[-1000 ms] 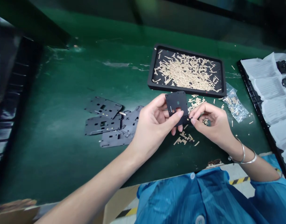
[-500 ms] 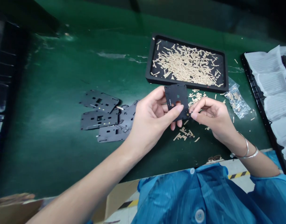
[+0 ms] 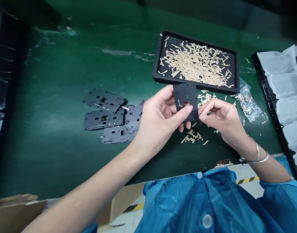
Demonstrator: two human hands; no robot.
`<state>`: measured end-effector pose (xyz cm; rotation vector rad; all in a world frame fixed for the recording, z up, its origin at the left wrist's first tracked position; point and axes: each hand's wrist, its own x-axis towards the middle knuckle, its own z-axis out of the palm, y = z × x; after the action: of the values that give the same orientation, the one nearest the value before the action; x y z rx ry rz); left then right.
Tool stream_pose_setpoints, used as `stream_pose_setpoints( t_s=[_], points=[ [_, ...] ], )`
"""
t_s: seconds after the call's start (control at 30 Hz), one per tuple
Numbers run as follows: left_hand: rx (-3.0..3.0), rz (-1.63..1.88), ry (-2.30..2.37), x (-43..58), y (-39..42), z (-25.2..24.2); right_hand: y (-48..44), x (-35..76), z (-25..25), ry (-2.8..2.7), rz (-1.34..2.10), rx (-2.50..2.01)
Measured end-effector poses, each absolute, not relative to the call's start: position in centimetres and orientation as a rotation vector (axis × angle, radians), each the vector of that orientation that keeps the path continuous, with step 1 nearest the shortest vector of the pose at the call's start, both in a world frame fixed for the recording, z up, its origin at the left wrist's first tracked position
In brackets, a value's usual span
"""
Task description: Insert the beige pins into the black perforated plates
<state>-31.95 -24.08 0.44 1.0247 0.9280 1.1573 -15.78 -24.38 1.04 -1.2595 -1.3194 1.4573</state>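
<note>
My left hand (image 3: 160, 113) grips a thin black plate (image 3: 184, 92) with small cut-outs, thumb on its face and fingers behind. At the plate's lower right corner, my right hand (image 3: 218, 118) has thumb and forefinger pinched together; whatever is between them is too small to make out. Several similar black plates (image 3: 103, 119) lie overlapping on the green table to the left of my left hand, partly covered by it. Loose tan strips (image 3: 193, 136) are scattered below and behind my hands.
A black tray (image 3: 155, 69) heaped with small tan strips (image 3: 199, 63) stands beyond my hands. To its right lies a clear plastic bag (image 3: 249, 103) with small pieces inside. A black tray with white lined compartments (image 3: 272, 82) runs along the right edge.
The whole view has shifted slightly. Both hands keep their places at the plate, the right fingertips still pinched at its lower right corner.
</note>
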Motion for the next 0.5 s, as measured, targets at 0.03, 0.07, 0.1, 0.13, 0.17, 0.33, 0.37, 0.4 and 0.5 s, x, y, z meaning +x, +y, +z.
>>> stream_pose_setpoints(
  t_s=[0.03, 0.07, 0.1, 0.13, 0.17, 0.33, 0.37, 0.4, 0.5],
  points=[
    [1.020, 1.154, 0.933, -31.95, -24.08, 0.46, -24.36, -15.78, 1.05, -1.321, 1.461, -1.266],
    [1.017, 1.152, 0.938, -31.94, -24.09, 0.48, -24.35, -15.78, 1.07, -1.316, 1.468, -1.271],
    [1.014, 1.151, 0.943, -31.94, -24.09, 0.51, -24.33, -15.78, 1.08, -1.307, 1.477, -1.275],
    [1.012, 1.152, 0.949, -31.95, -24.10, 0.53, -24.31, -15.77, 1.10, -1.293, 1.488, -1.278],
    [1.012, 1.153, 0.953, -31.95, -24.10, 0.56, -24.29, -15.76, 1.11, -1.277, 1.501, -1.280],
    [1.023, 1.162, 0.944, -31.98, -24.15, 0.58, -24.20, -15.78, 1.03, -1.202, 1.579, -1.256],
    [1.024, 1.161, 0.946, -31.99, -24.16, 0.57, -24.18, -15.79, 1.00, -1.194, 1.592, -1.251],
    [1.023, 1.159, 0.951, -32.00, -24.18, 0.57, -24.17, -15.79, 0.97, -1.188, 1.602, -1.248],
    [1.022, 1.154, 0.961, -32.03, -24.20, 0.60, -24.16, -15.75, 0.89, -1.186, 1.617, -1.233]
  ],
)
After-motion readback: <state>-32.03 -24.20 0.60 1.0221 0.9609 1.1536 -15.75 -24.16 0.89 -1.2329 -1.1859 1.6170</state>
